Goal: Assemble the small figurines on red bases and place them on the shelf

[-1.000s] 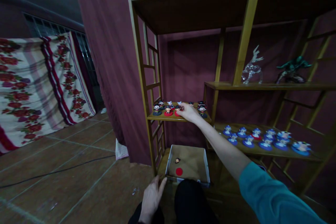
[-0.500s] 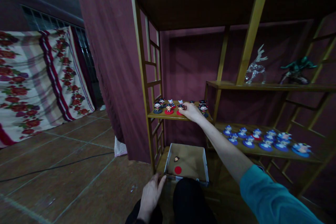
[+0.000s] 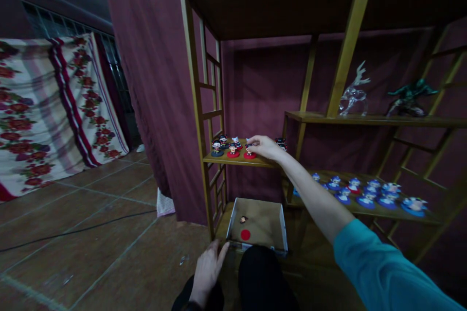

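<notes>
My right hand (image 3: 265, 147) reaches to the small wooden shelf (image 3: 241, 159), its fingers closed at the head of a small dark-haired figurine (image 3: 249, 152) on a round red base. That figurine stands upright near the front edge. Left of it are another red-based figurine (image 3: 233, 150) and a dark-based figurine (image 3: 217, 148); more stand behind, partly hidden by my hand. My left hand (image 3: 209, 266) is open, thumb apart, beside the near left corner of a shallow box (image 3: 268, 211). Inside the box lie a loose figurine piece (image 3: 243, 219) and a red disc (image 3: 245, 234).
Several blue-and-white figurines (image 3: 367, 198) line the lower right shelf, under my right forearm. A clear deer ornament (image 3: 353, 95) and a dark green sculpture (image 3: 411, 98) stand above them. A purple curtain (image 3: 146, 82) hangs left; a black cable (image 3: 80, 226) crosses the floor.
My right hand has shifted slightly upward around the red-based figurine, uncovering more of its body and base. The left hand stays beside the box. The view has shifted slightly.
</notes>
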Tool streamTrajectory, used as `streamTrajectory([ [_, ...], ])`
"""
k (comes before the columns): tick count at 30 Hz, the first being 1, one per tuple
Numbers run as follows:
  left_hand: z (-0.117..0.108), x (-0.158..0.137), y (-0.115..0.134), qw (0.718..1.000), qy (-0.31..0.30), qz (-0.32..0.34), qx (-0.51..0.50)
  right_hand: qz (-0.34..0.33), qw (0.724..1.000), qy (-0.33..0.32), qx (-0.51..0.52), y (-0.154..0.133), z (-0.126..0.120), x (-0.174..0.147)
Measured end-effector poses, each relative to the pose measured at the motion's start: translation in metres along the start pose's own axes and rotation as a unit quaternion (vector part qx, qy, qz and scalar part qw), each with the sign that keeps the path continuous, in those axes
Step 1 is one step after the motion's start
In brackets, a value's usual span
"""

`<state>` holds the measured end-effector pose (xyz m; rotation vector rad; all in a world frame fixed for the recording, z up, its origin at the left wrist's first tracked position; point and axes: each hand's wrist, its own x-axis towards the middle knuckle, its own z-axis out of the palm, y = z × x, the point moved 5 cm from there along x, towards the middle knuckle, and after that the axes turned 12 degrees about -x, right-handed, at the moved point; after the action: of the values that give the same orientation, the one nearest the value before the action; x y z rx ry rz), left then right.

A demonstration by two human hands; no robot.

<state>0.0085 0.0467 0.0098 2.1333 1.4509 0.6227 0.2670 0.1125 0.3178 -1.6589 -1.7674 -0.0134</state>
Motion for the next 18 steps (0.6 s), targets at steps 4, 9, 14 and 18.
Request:
streamTrajectory([
  [4, 0.005, 0.002, -0.006, 0.999, -0.002, 0.023, -0.039, -0.014, 0.997, -0.038, -0.068, -0.007, 0.0, 0.003],
  [9, 0.002, 0.002, -0.005, 0.998, -0.011, 0.027, -0.054, -0.024, 0.989, -0.065, -0.127, -0.014, -0.014, 0.007],
  [14, -0.001, 0.002, -0.003, 0.998, -0.006, 0.026, -0.054, -0.004, 0.973, -0.101, -0.206, -0.02, -0.043, -0.002],
  [18, -0.001, 0.002, 0.0, 0.998, -0.018, 0.029, -0.054, 0.0, 0.961, -0.107, -0.255, -0.024, -0.057, -0.012],
])
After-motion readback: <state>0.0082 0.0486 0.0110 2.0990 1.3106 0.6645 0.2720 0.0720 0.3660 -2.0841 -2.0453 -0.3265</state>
